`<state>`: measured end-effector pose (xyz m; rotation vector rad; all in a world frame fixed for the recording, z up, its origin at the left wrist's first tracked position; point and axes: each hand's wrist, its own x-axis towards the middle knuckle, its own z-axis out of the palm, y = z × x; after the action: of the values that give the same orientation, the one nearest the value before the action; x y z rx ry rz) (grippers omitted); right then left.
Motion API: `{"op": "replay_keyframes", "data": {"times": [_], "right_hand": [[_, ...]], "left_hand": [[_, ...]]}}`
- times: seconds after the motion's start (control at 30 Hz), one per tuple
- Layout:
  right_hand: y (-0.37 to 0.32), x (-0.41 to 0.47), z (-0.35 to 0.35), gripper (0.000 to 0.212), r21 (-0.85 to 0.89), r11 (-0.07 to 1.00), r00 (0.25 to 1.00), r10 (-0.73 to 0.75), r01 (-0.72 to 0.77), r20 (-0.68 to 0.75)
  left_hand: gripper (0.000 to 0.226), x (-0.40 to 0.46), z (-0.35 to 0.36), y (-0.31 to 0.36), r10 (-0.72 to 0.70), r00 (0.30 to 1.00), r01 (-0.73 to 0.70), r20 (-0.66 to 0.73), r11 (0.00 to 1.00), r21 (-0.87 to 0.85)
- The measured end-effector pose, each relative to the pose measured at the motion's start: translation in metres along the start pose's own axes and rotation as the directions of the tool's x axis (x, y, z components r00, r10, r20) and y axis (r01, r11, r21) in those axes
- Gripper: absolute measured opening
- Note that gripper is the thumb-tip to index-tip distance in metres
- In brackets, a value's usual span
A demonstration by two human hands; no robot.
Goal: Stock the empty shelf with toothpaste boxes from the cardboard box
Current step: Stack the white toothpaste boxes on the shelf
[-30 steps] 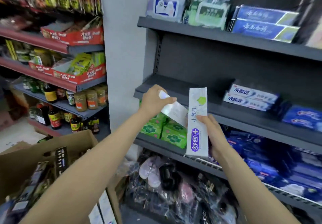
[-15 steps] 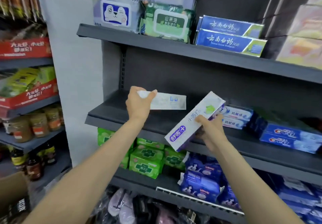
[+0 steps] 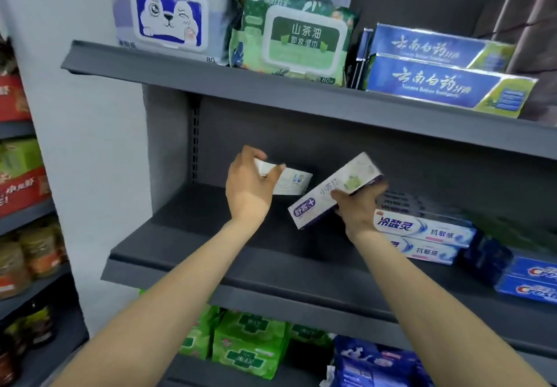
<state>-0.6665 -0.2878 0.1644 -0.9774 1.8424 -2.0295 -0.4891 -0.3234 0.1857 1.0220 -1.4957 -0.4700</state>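
Two boxes over grey shelf [image 3: 271, 269] (shop aisle).

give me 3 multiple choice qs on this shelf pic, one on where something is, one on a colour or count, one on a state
1. Where do the two stacked blue-and-white toothpaste boxes lie?
A. beside the right hand, on the middle shelf
B. on the top shelf
C. on the floor

2. How many toothpaste boxes does the person hold?
A. none
B. one
C. two

3. How is the box with the purple end held?
A. lying flat on the shelf
B. tilted above the shelf
C. standing upright

Answers:
1 A, they rest on the middle shelf next to the right hand.
2 C, the left hand holds a white box and the right hand another.
3 B, its purple end points down and left.
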Motion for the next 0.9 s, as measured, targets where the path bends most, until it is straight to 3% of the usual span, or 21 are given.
{"op": "replay_keyframes", "data": {"times": [0.07, 0.1, 0.23, 0.37, 0.47, 0.53, 0.6, 0.67, 0.77, 0.8, 0.83, 0.9], "right_hand": [[0.002, 0.004, 0.001, 0.115, -0.122, 0.986, 0.994, -0.108, 0.110, 0.023], [0.001, 0.007, 0.001, 0.118, -0.176, 0.971, 0.987, -0.156, 0.161, 0.042], [-0.004, 0.024, 0.001, 0.087, -0.265, 0.932, 0.969, -0.234, 0.246, 0.078], [0.006, 0.030, 0.009, 0.059, -0.146, 0.962, 0.972, -0.236, 0.232, -0.013], [0.021, 0.031, 0.015, 0.061, -0.217, 0.957, 0.979, -0.203, 0.192, -0.030], [0.026, 0.033, 0.016, 0.077, -0.407, 0.906, 0.991, -0.133, 0.116, -0.013], [0.026, 0.035, 0.017, 0.084, -0.604, 0.789, 0.993, -0.107, 0.115, 0.050], [0.023, 0.037, 0.019, 0.077, -0.789, 0.588, 0.984, -0.120, 0.176, 0.131], [0.025, 0.040, 0.021, 0.056, -0.943, 0.048, 0.933, -0.173, 0.329, 0.317], [0.029, 0.041, 0.021, 0.049, -0.924, -0.048, 0.916, -0.124, 0.379, 0.382], [0.034, 0.040, 0.022, 0.044, -0.914, -0.054, 0.913, -0.056, 0.401, 0.404], [0.041, 0.037, 0.023, 0.042, -0.923, 0.036, 0.921, 0.069, 0.382, 0.384]], "left_hand": [[0.035, 0.003, 0.005, -0.003, 0.027, 1.000, -0.026, -0.003, 0.998, 0.048], [0.035, 0.004, 0.007, -0.004, 0.042, 0.999, -0.042, -0.002, 0.997, 0.062], [0.034, 0.007, 0.014, -0.009, 0.064, 0.998, -0.064, 0.001, 0.996, 0.055], [0.033, 0.013, 0.013, -0.011, 0.066, 0.996, -0.064, -0.054, 0.997, 0.040], [0.032, 0.015, 0.011, -0.014, 0.083, 0.993, -0.079, -0.086, 0.996, 0.045], [0.032, 0.016, 0.010, -0.017, 0.095, 0.991, -0.090, -0.097, 0.994, 0.053], [0.031, 0.018, 0.009, -0.020, 0.100, 0.990, -0.095, -0.097, 0.994, 0.051], [0.031, 0.020, 0.010, -0.023, 0.099, 0.991, -0.096, -0.093, 0.995, 0.041], [0.030, 0.020, 0.012, -0.026, 0.113, 0.991, -0.111, -0.067, 0.993, 0.031], [0.030, 0.020, 0.014, -0.028, 0.125, 0.991, -0.124, -0.047, 0.992, 0.025], [0.030, 0.020, 0.015, -0.029, 0.135, 0.990, -0.135, -0.027, 0.991, 0.020], [0.031, 0.020, 0.015, -0.031, 0.134, 0.991, -0.134, 0.001, 0.991, 0.007]]}}
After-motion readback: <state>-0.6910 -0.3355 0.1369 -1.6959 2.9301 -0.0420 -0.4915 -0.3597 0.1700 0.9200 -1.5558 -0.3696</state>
